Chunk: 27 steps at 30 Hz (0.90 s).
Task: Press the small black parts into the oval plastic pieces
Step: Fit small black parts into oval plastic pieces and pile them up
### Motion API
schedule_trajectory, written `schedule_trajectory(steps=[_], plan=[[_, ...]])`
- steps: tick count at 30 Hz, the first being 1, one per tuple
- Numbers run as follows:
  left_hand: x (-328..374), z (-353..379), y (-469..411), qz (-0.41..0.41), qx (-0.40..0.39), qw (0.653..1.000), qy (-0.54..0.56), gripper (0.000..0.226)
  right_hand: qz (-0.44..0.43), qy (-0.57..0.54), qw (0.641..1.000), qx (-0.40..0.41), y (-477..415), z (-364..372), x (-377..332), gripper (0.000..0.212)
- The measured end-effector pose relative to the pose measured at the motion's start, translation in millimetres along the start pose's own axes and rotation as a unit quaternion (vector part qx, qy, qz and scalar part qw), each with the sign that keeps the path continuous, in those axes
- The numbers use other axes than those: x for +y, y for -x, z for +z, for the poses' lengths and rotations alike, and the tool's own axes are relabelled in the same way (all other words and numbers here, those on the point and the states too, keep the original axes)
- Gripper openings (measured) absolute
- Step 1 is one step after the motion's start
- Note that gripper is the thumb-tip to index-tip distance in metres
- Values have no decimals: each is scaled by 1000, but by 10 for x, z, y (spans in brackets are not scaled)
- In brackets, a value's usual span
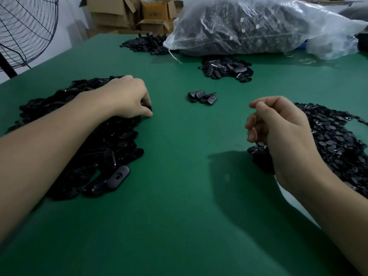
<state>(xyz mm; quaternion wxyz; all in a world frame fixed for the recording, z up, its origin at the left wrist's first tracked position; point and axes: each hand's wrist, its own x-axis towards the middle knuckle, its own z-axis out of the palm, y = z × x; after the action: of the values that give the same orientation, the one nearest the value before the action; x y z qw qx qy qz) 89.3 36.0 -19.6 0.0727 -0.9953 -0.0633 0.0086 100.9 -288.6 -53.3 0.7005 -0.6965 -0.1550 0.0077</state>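
A big heap of black oval plastic pieces (pixel 103 148) lies on the left of the green table (pixel 179 196). My left hand (pixel 127 96) rests on the heap's right edge, its fingertips pinching one oval piece (pixel 149 108) there. A heap of small black parts (pixel 338 144) spreads on the right. My right hand (pixel 278 124) hovers over that heap's left edge with loosely curled fingers and nothing visible in them. A few oval pieces (pixel 202 97) lie together in the middle of the table.
Another pile of black pieces (pixel 227 68) lies further back, in front of a large clear plastic bag (pixel 258 24) full of them. More black parts (pixel 147 43) lie far left of the bag. Cardboard boxes (pixel 127 12) stand behind; a fan (pixel 25 30) stands at the left.
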Motion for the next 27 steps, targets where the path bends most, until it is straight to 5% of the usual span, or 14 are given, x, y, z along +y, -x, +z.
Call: schedule_trajectory(steps=[10, 14, 16, 19, 23, 27], plan=[[379, 52, 241, 86, 113, 976, -165, 41, -23, 64, 997, 39, -88, -81, 54, 14], [596, 0, 408, 86, 166, 977, 98, 37, -98, 230, 967, 55, -95, -144, 42, 14], [715, -23, 513, 68, 127, 926, 349, 36, -117, 349, 930, 15, -106, -169, 9, 13], [892, -28, 692, 21, 15, 802, 597, 38, -85, 476, 873, -73, -105, -179, -54, 11], [999, 11, 903, -23, -76, 674, 734, 33, -80, 553, 819, -132, -127, -247, -189, 8], [998, 73, 1032, -45, -105, 603, 789, 26, -89, 586, 785, -180, -152, -319, -261, 7]])
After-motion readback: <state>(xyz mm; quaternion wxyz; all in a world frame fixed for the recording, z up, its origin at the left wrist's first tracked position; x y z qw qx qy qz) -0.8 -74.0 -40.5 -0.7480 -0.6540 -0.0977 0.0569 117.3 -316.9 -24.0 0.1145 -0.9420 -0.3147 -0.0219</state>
